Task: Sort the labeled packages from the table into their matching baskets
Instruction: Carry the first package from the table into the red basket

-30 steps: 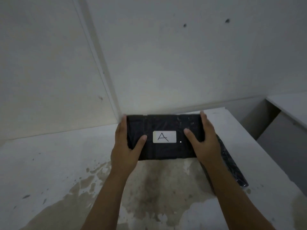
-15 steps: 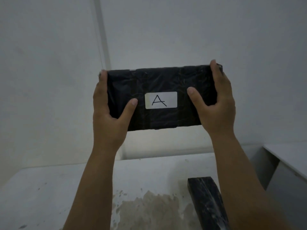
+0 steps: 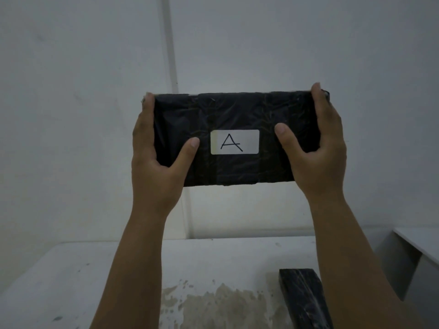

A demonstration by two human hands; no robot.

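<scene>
A black wrapped package (image 3: 237, 115) with a white label (image 3: 234, 142) reading "A" is held up in the air in front of the wall, its face toward me. My left hand (image 3: 156, 167) grips its left end and my right hand (image 3: 318, 153) grips its right end, thumbs on the front. A second black package (image 3: 304, 298) lies on the white table (image 3: 71, 276) at the lower right, partly behind my right forearm; no label shows on it. No basket is in view.
The table top carries a brown stain (image 3: 213, 302) near its front middle. A white wall with a vertical seam (image 3: 171, 43) stands close behind. A second white surface (image 3: 420, 241) sits to the right across a gap.
Both hands lifted the "A" package off the table to well above it, where it has since sunk slightly. The second package, which lay beneath it, has come into view.
</scene>
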